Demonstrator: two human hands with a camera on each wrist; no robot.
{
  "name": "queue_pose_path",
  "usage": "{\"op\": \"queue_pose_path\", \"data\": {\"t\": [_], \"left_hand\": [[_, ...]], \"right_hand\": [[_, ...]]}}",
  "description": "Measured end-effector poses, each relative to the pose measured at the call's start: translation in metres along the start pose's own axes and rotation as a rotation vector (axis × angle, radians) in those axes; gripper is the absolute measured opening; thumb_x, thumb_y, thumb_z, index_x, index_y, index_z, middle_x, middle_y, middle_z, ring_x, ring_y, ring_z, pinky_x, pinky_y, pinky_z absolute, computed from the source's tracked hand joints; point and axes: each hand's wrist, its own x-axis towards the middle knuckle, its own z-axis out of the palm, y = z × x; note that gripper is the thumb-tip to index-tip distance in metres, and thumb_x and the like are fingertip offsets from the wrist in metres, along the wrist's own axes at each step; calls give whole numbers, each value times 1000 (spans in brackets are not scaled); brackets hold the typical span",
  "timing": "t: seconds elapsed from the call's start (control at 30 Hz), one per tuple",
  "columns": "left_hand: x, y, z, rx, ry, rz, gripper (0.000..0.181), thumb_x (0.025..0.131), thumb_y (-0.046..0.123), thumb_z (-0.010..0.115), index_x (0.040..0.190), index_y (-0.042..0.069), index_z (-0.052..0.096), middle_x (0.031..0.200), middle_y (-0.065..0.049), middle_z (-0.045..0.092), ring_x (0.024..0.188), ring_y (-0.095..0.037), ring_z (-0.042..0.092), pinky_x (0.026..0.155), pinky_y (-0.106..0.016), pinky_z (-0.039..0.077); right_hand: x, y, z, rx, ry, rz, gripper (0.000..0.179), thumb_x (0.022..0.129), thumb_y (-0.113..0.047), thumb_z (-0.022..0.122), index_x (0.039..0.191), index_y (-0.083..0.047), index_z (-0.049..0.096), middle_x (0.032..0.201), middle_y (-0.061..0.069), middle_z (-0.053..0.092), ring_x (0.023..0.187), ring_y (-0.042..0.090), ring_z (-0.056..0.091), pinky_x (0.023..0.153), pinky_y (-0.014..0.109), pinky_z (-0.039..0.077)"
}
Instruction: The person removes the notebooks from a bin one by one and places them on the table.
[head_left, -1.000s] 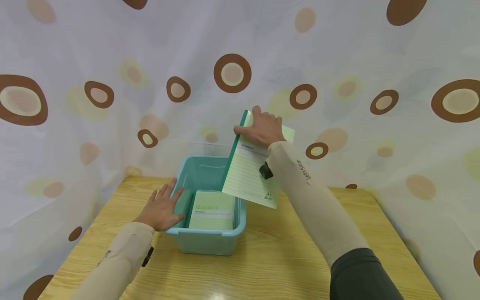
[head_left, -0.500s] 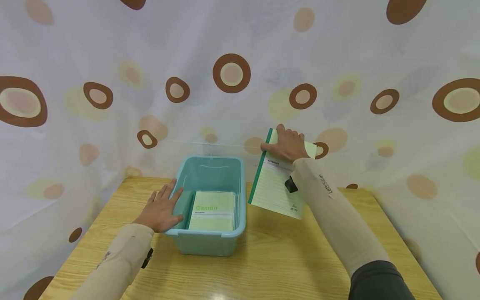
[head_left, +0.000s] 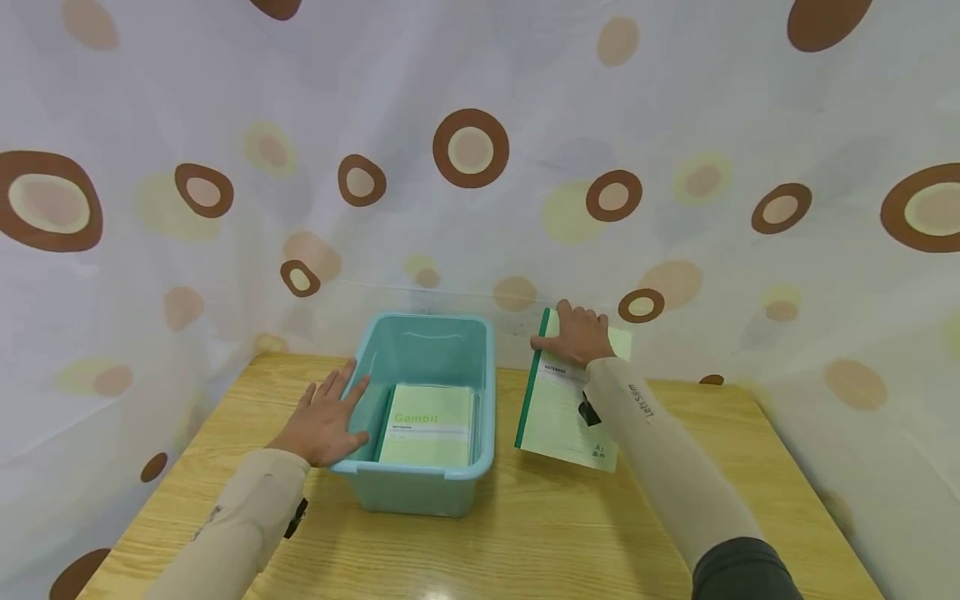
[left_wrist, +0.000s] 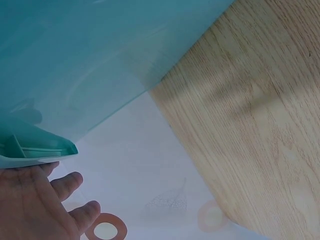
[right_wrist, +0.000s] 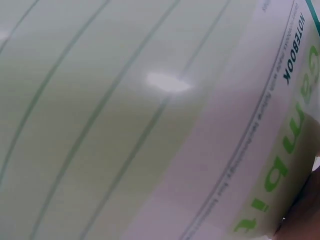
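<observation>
My right hand grips the upper part of a pale green notebook with a dark green spine, to the right of the bin. The notebook is tilted, its lower edge low over the table; whether it touches the wood I cannot tell. Its lined cover, lettered "Gambit", fills the right wrist view. With fingers spread, my left hand rests on the left rim of a light blue plastic bin. Inside the bin lies another Gambit notebook, with more edges showing around it. The left wrist view shows the fingers extended beside the bin wall.
The bin stands on a light wooden table, left of its middle. Bare wood shows to the right of the bin and along the front. A white curtain with brown and beige ovals hangs behind and at both sides.
My right hand has carried the notebook from over the bin's right side to the right, then lowered it toward the table. The left hand has kept its place on the rim.
</observation>
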Motion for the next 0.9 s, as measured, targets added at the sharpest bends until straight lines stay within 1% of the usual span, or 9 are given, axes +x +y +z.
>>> {"op": "queue_pose_path", "data": {"t": [0.27,0.43,0.63,0.73,0.9], "left_hand": [[2,-3,4,5,7,2,75,87,28,61,149,-1,31,158,-24,10,141,-48,16,110,-66,13],[3,-4,3,19,4,1,75,87,28,61,149,-1,31,158,-24,10,141,-48,16,110,-66,14],[2,-5,-1,22,9,5,74,87,27,62,149,-1,32,157,-25,12,140,-48,18,109,-66,16],[1,-5,-1,17,2,1,75,88,28,62,149,-1,32,158,-25,11,141,-48,17,110,-66,15],[1,-4,0,16,8,6,74,88,29,61,149,-1,32,158,-24,11,141,-48,18,110,-65,16]], "right_hand": [[3,5,40,10,-61,-18,67,77,-53,60,120,-3,47,98,17,56,90,36,49,87,53,33],[5,6,58,-10,-104,-48,71,78,-55,60,124,-2,47,106,20,57,96,38,50,86,51,33],[9,5,78,13,-133,-76,72,78,-53,61,126,-1,48,109,20,57,100,38,51,87,50,35],[11,7,90,10,-146,-83,71,78,-53,61,126,-3,48,109,18,56,99,36,51,88,49,35],[13,11,106,33,-140,-99,65,77,-51,65,119,-3,49,103,16,54,96,34,49,89,49,35]]}}
